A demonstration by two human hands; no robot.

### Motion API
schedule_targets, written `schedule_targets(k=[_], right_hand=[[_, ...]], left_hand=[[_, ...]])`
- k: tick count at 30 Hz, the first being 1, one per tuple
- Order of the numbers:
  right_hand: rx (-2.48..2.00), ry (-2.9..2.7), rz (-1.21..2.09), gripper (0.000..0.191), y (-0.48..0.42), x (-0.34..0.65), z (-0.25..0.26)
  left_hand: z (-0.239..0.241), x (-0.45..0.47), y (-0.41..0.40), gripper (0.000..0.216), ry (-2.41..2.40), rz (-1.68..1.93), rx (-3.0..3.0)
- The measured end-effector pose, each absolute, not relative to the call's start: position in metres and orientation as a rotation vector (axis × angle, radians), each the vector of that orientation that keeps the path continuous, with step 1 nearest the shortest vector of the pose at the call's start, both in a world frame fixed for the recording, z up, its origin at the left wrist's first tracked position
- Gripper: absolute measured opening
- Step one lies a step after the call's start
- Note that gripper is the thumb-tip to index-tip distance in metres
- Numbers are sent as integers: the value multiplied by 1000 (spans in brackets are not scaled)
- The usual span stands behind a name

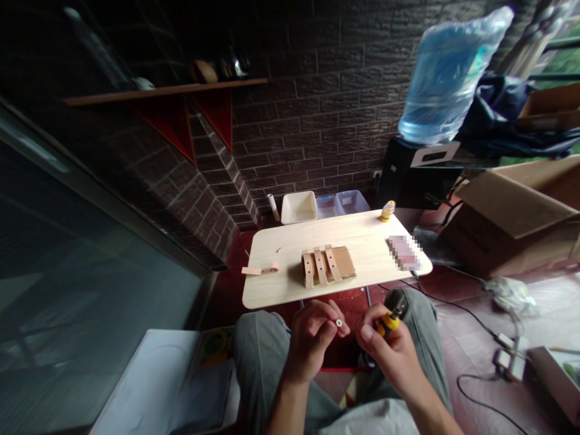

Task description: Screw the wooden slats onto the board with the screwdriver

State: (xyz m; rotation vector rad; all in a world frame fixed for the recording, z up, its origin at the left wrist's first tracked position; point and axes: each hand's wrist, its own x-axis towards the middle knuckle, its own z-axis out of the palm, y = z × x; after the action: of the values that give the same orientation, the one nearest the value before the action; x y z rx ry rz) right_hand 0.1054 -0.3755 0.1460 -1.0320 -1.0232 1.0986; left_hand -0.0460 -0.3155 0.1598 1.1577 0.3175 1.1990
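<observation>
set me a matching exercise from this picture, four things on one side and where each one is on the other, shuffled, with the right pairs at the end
Things
1. yellow-and-black tool
2. small pale round piece
3. cardboard piece
4. blue water bottle

Places
A. on the table
B. on the black stand
C. in the left hand
D. in the right hand

Pairs: 1-D, 2-C, 3-A, 4-B

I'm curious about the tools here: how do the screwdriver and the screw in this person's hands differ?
The screwdriver is far larger than the screw. The screwdriver is yellow and black; the screw looks pale with a dark centre. The right hand holds the screwdriver, while the left hand pinches the screw. Both are held off the table.
</observation>
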Motion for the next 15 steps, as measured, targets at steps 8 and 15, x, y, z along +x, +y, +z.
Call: schedule_targets(k=[8,15], right_hand=[[-1045,-1134,1100,21,-371,104,162],[-1003,-1135,1223,15,-362,101,163]], left_hand=[[158,-52,-315,20,437,1085,1158],[160,-53,-310,18,518,965,1164]])
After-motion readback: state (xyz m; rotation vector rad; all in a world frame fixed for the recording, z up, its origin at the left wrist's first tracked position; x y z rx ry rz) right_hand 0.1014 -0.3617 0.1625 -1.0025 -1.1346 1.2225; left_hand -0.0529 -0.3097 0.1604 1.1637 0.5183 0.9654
